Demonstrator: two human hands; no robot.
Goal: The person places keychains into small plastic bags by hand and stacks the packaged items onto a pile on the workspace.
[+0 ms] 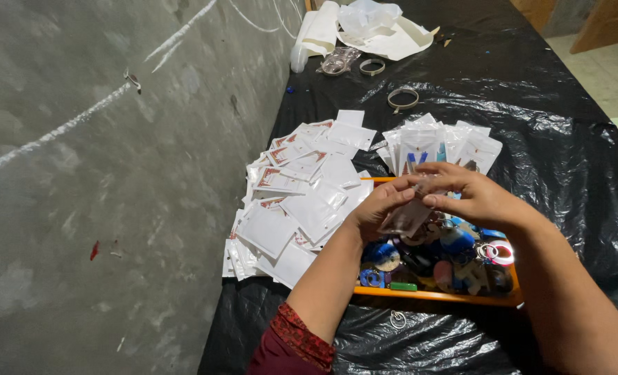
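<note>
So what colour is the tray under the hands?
Orange. The tray shows best in the head view, along its front edge, on the black plastic sheet.

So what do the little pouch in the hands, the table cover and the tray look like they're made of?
The small pouch, held by the left hand and right hand, looks like thin clear plastic film: the fingers show through it. The table cover seems to be black plastic sheeting, glossy and wrinkled. The orange tray is probably moulded plastic, with a smooth, even-coloured rim.
</note>
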